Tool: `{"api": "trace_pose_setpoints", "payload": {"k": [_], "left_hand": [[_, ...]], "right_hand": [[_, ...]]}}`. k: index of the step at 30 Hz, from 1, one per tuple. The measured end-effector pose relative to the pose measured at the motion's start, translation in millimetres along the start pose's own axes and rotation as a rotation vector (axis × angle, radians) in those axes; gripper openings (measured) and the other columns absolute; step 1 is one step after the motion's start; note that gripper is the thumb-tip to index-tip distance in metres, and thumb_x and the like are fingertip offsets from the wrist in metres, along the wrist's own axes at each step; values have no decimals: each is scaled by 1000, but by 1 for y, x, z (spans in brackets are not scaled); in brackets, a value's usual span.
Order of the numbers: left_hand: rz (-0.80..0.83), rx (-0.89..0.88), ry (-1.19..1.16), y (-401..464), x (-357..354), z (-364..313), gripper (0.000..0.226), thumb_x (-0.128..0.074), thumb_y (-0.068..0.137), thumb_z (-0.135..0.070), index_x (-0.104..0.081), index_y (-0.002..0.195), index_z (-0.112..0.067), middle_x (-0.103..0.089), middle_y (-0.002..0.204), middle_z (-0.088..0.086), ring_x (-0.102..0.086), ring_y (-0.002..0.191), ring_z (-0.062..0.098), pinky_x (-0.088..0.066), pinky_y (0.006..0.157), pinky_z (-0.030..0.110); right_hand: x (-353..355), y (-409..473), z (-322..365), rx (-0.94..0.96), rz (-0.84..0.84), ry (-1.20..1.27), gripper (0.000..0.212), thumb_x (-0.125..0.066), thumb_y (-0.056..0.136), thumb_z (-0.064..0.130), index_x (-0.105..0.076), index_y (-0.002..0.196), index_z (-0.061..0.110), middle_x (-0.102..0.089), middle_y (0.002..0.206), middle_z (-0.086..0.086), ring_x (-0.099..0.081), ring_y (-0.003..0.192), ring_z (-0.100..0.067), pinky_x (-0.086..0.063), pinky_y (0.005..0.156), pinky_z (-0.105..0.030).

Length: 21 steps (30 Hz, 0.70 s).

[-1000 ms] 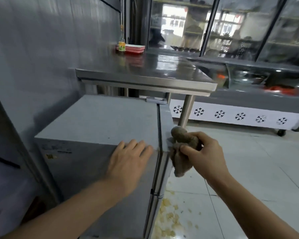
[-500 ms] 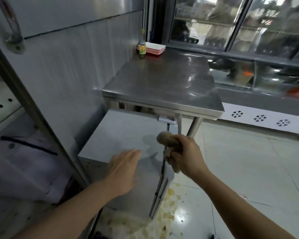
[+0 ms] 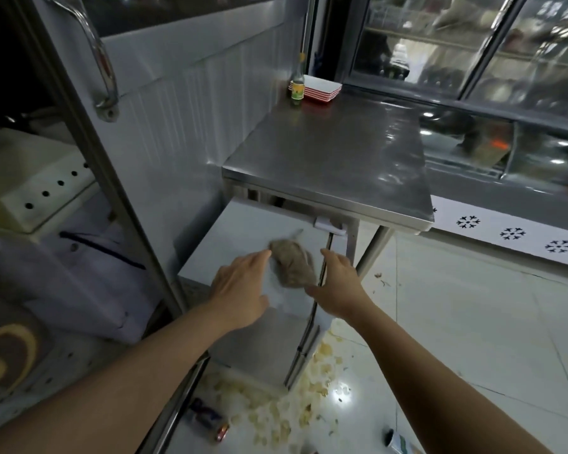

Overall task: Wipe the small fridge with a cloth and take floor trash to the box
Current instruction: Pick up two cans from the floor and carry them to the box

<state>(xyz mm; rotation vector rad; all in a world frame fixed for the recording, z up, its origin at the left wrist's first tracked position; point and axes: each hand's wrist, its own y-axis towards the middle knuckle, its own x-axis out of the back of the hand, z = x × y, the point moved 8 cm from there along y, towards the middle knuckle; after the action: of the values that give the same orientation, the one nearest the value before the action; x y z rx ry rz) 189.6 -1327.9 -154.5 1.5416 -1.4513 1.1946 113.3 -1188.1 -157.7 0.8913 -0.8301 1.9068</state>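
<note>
- We see the brown cloth lying bunched on the top of the small grey fridge, near the middle of the frame, close to the fridge's front right edge.
- Our left hand reaches in from the lower left with its fingers straight and loose, the fingertips just touching the left edge of the cloth; it grasps nothing.
- Our right hand sits just right of the cloth, over the fridge's door edge, fingers extended and relaxed; the thumb lies against the cloth's lower right end, though we cannot tell whether it presses it.
- The fridge stands under a stainless steel tabletop that fills the centre right of the frame.
- At the far corner of that tabletop, in the upper middle, a small bottle with a yellow label stands just beside a stack of red and white trays.
- On the white tiled floor below the fridge door, at the bottom centre, we see a spread of pale yellowish scraps.
- Near those scraps lie a crushed can and a dark wrapper, and at the lower right a small cup lies on its side.
- A metal rack post runs diagonally down the left side, with white garments behind it.
</note>
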Motion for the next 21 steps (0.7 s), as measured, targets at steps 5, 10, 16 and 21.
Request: {"api": "trace_pose_setpoints", "payload": {"k": [5, 10, 16, 21], "left_hand": [[30, 77, -119, -45, -11, 7, 77, -58, 89, -28, -10, 148, -13, -22, 153, 7, -26, 136, 25, -25, 111, 39], [77, 196, -168, -91, -45, 46, 78, -61, 87, -29, -14, 148, -16, -27, 151, 6, -26, 137, 23, -28, 110, 41], [179, 322, -242, -131, -104, 115, 77, -61, 85, -25, -16, 148, -17, -25, 152, 5, -26, 138, 24, -28, 110, 41], [230, 412, -346, -154, -160, 167, 76, -64, 83, -22, -22, 146, -15, -31, 149, 8, -30, 135, 25, -25, 107, 29]], "right_hand": [[-34, -45, 1, -27, 86, 39, 76, -69, 82, 28, -27, 144, 17, -29, 147, -12, -31, 134, -31, -30, 108, -36], [-89, -72, 6, -19, 133, 29, 78, -70, 80, 30, -28, 144, 17, -32, 146, -11, -32, 134, -29, -30, 108, -36], [-177, -89, 8, -83, 217, 45, 78, -72, 79, 30, -29, 144, 21, -31, 147, -8, -32, 134, -26, -32, 108, -36], [-250, -93, 4, -129, 288, 44, 75, -69, 81, 27, -29, 144, 18, -32, 147, -10, -33, 133, -28, -33, 107, -36]]}}
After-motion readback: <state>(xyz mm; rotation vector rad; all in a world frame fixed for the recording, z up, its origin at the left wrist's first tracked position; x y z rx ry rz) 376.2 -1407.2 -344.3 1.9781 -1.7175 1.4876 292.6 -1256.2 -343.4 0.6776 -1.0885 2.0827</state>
